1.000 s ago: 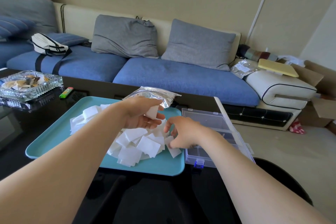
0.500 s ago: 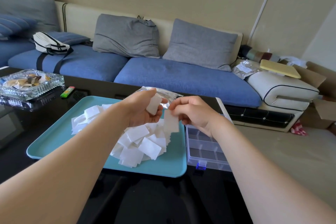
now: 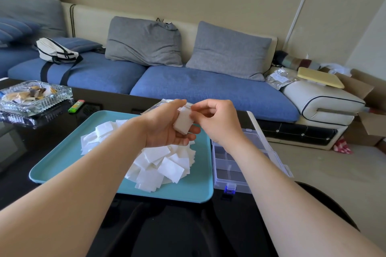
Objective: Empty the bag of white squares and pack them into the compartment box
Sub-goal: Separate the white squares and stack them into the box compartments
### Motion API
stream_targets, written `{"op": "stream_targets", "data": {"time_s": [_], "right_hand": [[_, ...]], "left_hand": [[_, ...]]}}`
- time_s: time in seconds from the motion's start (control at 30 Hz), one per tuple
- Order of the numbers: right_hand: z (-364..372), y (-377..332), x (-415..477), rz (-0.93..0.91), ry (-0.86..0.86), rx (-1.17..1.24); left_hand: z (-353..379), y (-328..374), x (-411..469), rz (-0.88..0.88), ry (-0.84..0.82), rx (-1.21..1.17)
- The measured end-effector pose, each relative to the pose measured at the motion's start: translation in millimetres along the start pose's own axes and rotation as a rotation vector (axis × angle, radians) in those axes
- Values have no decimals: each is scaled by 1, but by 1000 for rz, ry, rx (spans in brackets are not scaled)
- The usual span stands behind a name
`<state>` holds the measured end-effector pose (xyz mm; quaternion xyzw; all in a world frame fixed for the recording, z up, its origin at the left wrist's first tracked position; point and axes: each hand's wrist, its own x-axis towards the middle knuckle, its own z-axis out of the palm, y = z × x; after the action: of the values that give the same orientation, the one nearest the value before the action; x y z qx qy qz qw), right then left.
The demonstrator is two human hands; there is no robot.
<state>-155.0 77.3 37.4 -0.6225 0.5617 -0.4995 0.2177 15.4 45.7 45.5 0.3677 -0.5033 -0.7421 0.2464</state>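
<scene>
Your left hand [image 3: 167, 129] clamps a small stack of white squares [image 3: 182, 122] at frame centre; your right hand [image 3: 217, 121] pinches its top edge. They look light, thin and slippery, so grip the stack's faces.

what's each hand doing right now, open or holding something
Left hand: grips a small stack of white squares.
Right hand: pinches the top edge of that stack.

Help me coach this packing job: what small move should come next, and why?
Probably lower the stack of squares rightward into a compartment of the compartment box. The left hand grips the stack, the right hand pinches its top edge, and the box stands open beside the tray.
</scene>
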Motion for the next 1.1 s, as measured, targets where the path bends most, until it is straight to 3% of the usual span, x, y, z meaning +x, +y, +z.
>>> {"op": "stream_targets", "data": {"time_s": [0.13, 0.3, 0.47, 0.57, 0.63, 0.73, 0.87, 0.93, 1.1], "right_hand": [[3, 5, 2, -37, -36, -96], [4, -3, -5, -61, -269, -122], [8, -7, -10, -131, -137, -192], [3, -7, -10, -169, -171, -236], [-2, -7, -8, -146, -197, -208], [-11, -4, -5, -91, -93, -151], [-19, 1, -6, -13, -115, -144], [-25, 2, -7, 10, -105, -147], [-45, 22, -10, 180, -22, -272]], "left_hand": [[-5, 0, 3, 10, 8, 11], [-3, -4, 8, 71, 22, 120], [-6, -8, 10, 108, 3, 131], [-7, -10, 11, 91, -39, 116], [-8, -11, 10, 43, -40, 192], [-8, -12, 8, -12, -30, 332], [8, -16, 11, 69, -57, 397], [16, -19, 16, 106, -29, 511], [30, -32, 27, 239, 94, 1100]]}}
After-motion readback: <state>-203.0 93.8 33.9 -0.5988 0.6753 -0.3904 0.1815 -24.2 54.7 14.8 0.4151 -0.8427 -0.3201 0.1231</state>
